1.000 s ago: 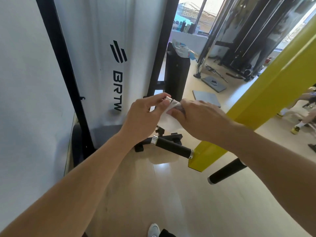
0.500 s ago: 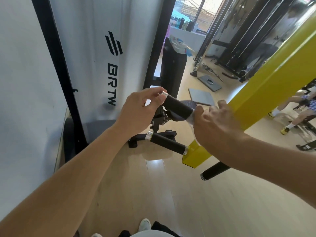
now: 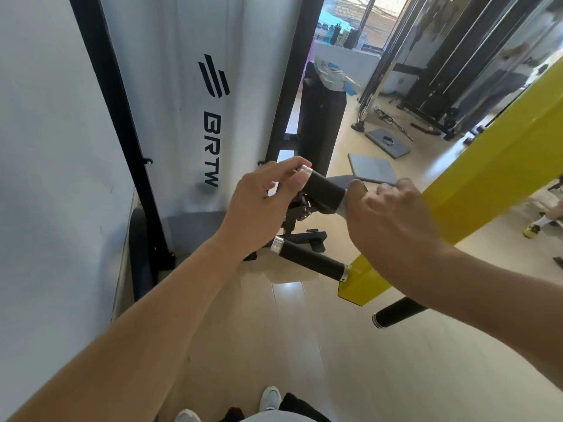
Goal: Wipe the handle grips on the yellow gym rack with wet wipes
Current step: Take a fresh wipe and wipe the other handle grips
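Black handle grip [image 3: 324, 193] pinched by left hand [image 3: 262, 208], right hand [image 3: 393, 220] clutching half-hidden wet wipe [image 3: 342, 208]

The right hand [image 3: 393, 226] is sliding the wet wipe [image 3: 342, 205] along the upper handle grip [image 3: 324, 191] toward the yellow beam, baring black rubber it covered a second ago.

Rack beam [image 3: 475, 175] yellow; handle grips [image 3: 310, 259] black, silver end rings; banner [image 3: 195, 86] white, black BRTW lettering.

Pale wood floor [image 3: 274, 345], white BRTW banner [image 3: 195, 102], sunlit window [image 3: 344, 22] behind.
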A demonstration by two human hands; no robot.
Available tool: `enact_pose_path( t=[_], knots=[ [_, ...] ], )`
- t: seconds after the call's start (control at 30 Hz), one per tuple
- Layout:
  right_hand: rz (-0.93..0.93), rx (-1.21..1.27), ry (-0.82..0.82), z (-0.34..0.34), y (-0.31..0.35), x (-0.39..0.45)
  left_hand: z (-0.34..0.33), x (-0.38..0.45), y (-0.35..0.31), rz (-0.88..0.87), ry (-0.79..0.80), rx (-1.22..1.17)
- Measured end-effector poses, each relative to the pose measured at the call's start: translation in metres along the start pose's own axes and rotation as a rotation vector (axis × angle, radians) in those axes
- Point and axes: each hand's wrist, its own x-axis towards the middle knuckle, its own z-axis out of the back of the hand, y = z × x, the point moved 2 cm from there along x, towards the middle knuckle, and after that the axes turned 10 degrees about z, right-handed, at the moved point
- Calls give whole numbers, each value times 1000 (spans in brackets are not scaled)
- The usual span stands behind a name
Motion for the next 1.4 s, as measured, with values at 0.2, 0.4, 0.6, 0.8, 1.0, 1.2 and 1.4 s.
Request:
enact_pose_path(
  t=[0.2,0.4,0.6,0.8,1.0,1.2,1.4],
  knots=[
    [-32,195,-178,-2,19,46,4,0,0,19,3,-72],
    [31,22,147,-2,-10,-8,3,4,4,15,-18,26],
    [46,252,-149,4,13,34,-1,-3,1,10,13,-89],
    [35,365,-629,-19,16,14,6,1,14,72,27,-220],
    [76,994,-506,-49,46,-4,-24,-12,98,413,147,-219],
    [-418,1071,-561,-108,46,46,-39,-23,141,557,132,-232],
    [-178,878,-413,-137,77,29,-41,-21,142,589,121,-301]
  ],
)
